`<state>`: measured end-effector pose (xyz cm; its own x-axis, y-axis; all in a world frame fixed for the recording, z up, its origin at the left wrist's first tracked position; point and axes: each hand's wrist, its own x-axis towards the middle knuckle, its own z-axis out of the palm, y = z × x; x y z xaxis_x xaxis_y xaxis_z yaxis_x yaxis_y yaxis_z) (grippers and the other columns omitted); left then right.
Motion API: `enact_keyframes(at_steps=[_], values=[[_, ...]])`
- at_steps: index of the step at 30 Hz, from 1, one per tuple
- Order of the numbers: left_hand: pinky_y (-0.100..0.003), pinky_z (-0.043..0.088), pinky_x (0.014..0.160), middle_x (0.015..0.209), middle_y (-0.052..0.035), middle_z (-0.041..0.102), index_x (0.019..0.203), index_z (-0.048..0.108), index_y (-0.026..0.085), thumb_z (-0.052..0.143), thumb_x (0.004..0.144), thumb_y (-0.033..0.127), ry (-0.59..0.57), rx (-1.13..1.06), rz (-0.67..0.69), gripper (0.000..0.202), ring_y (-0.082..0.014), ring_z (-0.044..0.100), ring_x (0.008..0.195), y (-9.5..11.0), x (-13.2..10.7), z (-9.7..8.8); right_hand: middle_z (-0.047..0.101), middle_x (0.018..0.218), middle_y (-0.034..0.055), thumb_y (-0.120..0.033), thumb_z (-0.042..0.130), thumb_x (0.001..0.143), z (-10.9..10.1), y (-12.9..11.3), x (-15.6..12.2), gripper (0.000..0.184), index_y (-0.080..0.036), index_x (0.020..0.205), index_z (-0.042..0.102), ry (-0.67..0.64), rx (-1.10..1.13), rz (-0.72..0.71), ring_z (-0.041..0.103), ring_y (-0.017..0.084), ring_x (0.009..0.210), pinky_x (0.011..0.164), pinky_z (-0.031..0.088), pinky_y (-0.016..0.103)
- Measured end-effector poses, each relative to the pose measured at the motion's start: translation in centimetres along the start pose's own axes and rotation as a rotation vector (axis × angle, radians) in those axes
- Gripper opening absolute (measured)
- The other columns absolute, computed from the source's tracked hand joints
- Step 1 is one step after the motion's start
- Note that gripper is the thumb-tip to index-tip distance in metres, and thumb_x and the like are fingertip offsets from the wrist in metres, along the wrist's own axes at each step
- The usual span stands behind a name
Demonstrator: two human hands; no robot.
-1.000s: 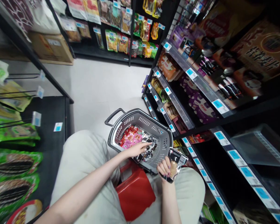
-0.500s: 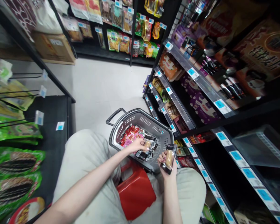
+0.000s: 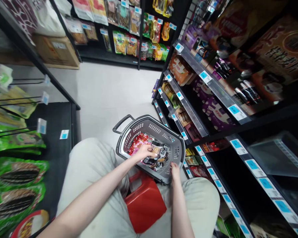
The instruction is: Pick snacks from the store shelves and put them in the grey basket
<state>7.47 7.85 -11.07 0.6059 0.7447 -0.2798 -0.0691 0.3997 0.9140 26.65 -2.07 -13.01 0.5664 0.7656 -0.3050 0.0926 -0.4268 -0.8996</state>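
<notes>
My left hand (image 3: 144,152) is gripping a snack packet (image 3: 157,147) in the grey basket (image 3: 139,127) | right hand (image 3: 175,168) is touching its rim

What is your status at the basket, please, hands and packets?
Left hand in basket, gripping dark snack packet. Right hand at basket's near rim, holding nothing visible. Red and pink packets beneath; red stool between the knees.

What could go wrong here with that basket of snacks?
The right hand rests on the near rim of the grey plastic basket; pressing down there might tip it. The left hand grips a dark snack packet in a loose pile, so pulling it could drag neighbouring packets over the side.
</notes>
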Motion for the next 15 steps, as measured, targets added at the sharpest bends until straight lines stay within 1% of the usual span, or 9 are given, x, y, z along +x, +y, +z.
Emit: enact_keyframes(at_steps=[2, 3, 6, 8, 10, 13, 15], values=[[-0.027, 0.046, 0.06, 0.071, -0.005, 0.063, 0.077, 0.058, 0.007, 0.07, 0.055, 0.039, -0.011, 0.048, 0.019, 0.04, -0.0146, 0.058, 0.064, -0.2, 0.0, 0.0, 0.06, 0.06, 0.003, -0.049, 0.057, 0.06, 0.7, -1.1, -0.9, 0.035, -0.016, 0.071, 0.057, -0.058, 0.066, 0.025, 0.052, 0.014, 0.049, 0.048, 0.04, 0.026], [-0.027, 0.046, 0.06, 0.071, -0.0052, 0.063, 0.078, 0.058, 0.007, 0.069, 0.056, 0.039, -0.021, 0.081, 0.029, 0.04, -0.0148, 0.058, 0.064, -0.2, 0.0, 0.0, 0.062, 0.066, 0.0036, -0.048, 0.057, 0.06, 1.1, -1.7, -1.5, 0.037, -0.016, 0.077, 0.058, -0.089, 0.099, 0.028, 0.054, 0.014, 0.053, 0.052, 0.042, 0.027], [-0.027, 0.047, 0.062, 0.071, -0.0043, 0.063, 0.082, 0.059, 0.007, 0.069, 0.057, 0.034, -0.054, 0.218, 0.074, 0.038, -0.0156, 0.058, 0.067, -0.2, -0.2, 0.3, 0.062, 0.076, 0.0024, -0.047, 0.058, 0.065, 2.3, -3.3, -3.2, 0.039, -0.017, 0.091, 0.057, -0.163, 0.191, 0.01, 0.056, 0.013, 0.063, 0.063, 0.045, 0.026], [-0.028, 0.046, 0.066, 0.074, -0.0039, 0.062, 0.086, 0.06, 0.008, 0.068, 0.057, 0.028, -0.057, 0.342, 0.133, 0.036, -0.0166, 0.057, 0.072, 0.2, -0.6, 0.6, 0.06, 0.075, 0.0012, -0.05, 0.056, 0.067, 2.9, -3.9, -4.1, 0.041, -0.018, 0.093, 0.054, -0.198, 0.243, 0.016, 0.056, 0.013, 0.061, 0.062, 0.045, 0.026], [-0.031, 0.043, 0.076, 0.081, -0.0042, 0.061, 0.09, 0.061, 0.012, 0.064, 0.061, 0.022, -0.06, 0.475, 0.22, 0.031, -0.0175, 0.054, 0.081, 0.8, -1.3, 1.0, 0.06, 0.074, 0.002, -0.054, 0.052, 0.07, 3.2, -4.2, -4.8, 0.044, -0.018, 0.094, 0.052, -0.236, 0.282, 0.043, 0.056, 0.014, 0.058, 0.056, 0.045, 0.027], [-0.037, 0.034, 0.09, 0.088, -0.0053, 0.058, 0.093, 0.062, 0.018, 0.057, 0.066, 0.015, -0.101, 0.631, 0.342, 0.027, -0.0194, 0.048, 0.092, 1.7, -2.3, 1.5, 0.063, 0.078, 0.0061, -0.061, 0.044, 0.071, 3.4, -4.4, -5.3, 0.052, -0.016, 0.098, 0.05, -0.288, 0.376, 0.15, 0.058, 0.017, 0.058, 0.052, 0.046, 0.03], [-0.04, 0.031, 0.092, 0.089, -0.0067, 0.058, 0.095, 0.062, 0.02, 0.05, 0.072, 0.014, -0.137, 0.774, 0.44, 0.026, -0.0205, 0.045, 0.094, 2.1, -2.7, 1.7, 0.064, 0.084, 0.0077, -0.059, 0.048, 0.07, 3.3, -4.5, -5.4, 0.053, -0.016, 0.1, 0.05, -0.308, 0.405, 0.187, 0.059, 0.018, 0.062, 0.052, 0.047, 0.03]])
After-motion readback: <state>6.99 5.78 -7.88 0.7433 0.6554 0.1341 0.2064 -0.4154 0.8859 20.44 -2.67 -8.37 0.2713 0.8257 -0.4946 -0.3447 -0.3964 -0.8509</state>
